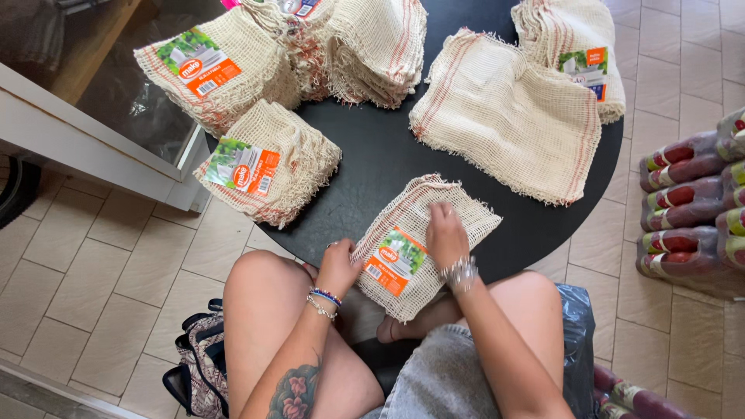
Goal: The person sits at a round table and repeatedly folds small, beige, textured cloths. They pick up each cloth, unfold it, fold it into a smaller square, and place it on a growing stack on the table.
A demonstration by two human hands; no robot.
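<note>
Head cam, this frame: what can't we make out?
- Left hand: fingers curl at the edge of the folded cloth; actual grip hidden behind the hand.
- Right hand: lies on the cloth, covering what is under the palm.
- Cloth stacks at the top: cut off by the frame edge.
- Patterned bag on the floor: partly hidden by the person's knee.
- Wrapped bottles: cut off at the right edge.

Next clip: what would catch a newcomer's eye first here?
Stacks of cream mesh cloths with orange-green labels cover the round black table. At its near edge, the left hand and right hand rest on a folded labelled cloth. Red shrink-wrapped packs sit on the floor at right.
</note>
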